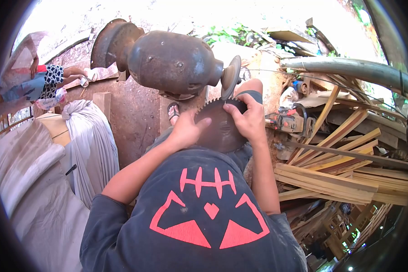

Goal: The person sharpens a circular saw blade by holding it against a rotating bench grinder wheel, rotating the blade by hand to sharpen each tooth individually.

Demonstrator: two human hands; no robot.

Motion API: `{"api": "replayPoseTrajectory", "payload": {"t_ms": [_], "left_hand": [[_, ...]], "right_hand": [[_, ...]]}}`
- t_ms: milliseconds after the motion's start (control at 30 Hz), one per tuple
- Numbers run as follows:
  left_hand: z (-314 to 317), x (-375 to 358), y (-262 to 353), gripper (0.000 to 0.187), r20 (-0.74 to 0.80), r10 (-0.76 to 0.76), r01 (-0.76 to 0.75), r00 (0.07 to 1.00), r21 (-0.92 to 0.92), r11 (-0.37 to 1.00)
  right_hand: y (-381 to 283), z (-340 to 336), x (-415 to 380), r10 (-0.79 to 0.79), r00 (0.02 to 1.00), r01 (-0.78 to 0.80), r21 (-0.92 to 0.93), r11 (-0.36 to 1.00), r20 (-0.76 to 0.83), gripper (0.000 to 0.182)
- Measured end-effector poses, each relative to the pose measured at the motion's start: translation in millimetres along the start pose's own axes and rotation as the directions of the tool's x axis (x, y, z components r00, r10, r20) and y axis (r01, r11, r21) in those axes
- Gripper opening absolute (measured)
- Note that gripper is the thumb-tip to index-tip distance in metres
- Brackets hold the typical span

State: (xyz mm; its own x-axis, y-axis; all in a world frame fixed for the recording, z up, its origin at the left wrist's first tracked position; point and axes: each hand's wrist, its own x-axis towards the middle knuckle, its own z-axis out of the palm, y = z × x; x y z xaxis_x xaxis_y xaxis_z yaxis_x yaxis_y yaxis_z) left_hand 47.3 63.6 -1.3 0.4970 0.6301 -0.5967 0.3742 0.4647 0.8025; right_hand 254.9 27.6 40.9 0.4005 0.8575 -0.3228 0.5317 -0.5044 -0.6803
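A dark, round, toothed saw blade (220, 129) lies between my hands, above my lap. My left hand (189, 128) holds its left edge, with the thumb on the face and the fingers partly hidden. On the right side my right hand (249, 117) grips the blade, thumb on the face near the teeth. The blade's upper teeth are at the lower edge of a thin grinding disc (231, 77), which is mounted on the shaft of a rusty motor (174, 61). Whether teeth and disc touch cannot be told.
Wood strips (326, 177) are piled at the right, beside a chainsaw (288, 121) and a grey pipe (349, 67). Grey cloth (93, 149) drapes over something at the left. Another person (41, 86) stands at the upper left.
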Motion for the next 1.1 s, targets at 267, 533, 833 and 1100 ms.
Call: {"api": "replayPoseTrajectory", "payload": {"t_ms": [267,533,833,1100], "left_hand": [[0,0,2,0.034,-0.019,-0.025,0.026,1.000,0.062,0.998],[1,0,0,0.037,-0.033,-0.004,0.006,0.999,0.052,0.999],[2,-2,3,0.036,-0.033,-0.010,0.011,0.999,0.029,1.000],[2,2,-7,0.035,-0.043,0.005,-0.003,0.999,0.032,0.999]], "right_hand": [[-3,-1,-1,-0.015,1.000,0.015,-0.016,1.000,-0.010,0.045],[5,4,0,-0.101,0.992,0.099,-0.039,0.994,-0.070,0.041],[-7,-2,-3,-0.021,0.999,0.020,-0.011,1.000,-0.026,0.042],[-7,-2,-1,-0.004,1.000,0.004,0.001,1.000,-0.006,0.041]]}}
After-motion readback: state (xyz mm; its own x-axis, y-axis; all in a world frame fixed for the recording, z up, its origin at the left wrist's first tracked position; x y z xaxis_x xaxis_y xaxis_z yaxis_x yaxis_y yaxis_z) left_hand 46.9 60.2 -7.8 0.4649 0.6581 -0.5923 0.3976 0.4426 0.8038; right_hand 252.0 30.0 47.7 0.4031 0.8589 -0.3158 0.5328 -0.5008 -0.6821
